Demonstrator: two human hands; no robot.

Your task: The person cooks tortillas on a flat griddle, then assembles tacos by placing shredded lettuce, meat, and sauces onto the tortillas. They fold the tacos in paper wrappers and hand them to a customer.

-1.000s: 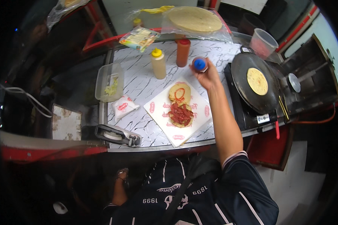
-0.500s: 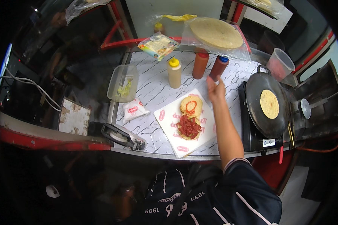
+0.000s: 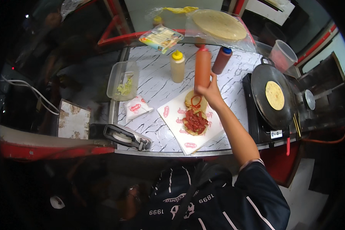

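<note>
My right hand (image 3: 207, 93) grips an orange-red squeeze bottle (image 3: 202, 68) and holds it above an open tortilla (image 3: 194, 113) with red strips and a red sauce swirl. The tortilla lies on a white printed paper sheet (image 3: 214, 132) on the marbled counter (image 3: 157, 82). A brown bottle with a blue cap (image 3: 221, 60) stands just behind and to the right of the held bottle. A yellow squeeze bottle (image 3: 177, 66) stands to its left. My left hand (image 3: 131, 197) hangs low in the dark below the counter edge; its fingers are unclear.
A black pan (image 3: 258, 82) with a round tortilla (image 3: 274, 95) sits on a stove at the right. A bagged tortilla stack (image 3: 218, 25) and a plastic cup (image 3: 281, 55) stand at the back. At the left are a clear tub of greens (image 3: 122, 82), a sachet (image 3: 136, 107) and a black tool (image 3: 126, 136).
My right hand set the blue-capped bottle down at the back, then took hold of the orange-red bottle and lifted it over the tortilla.
</note>
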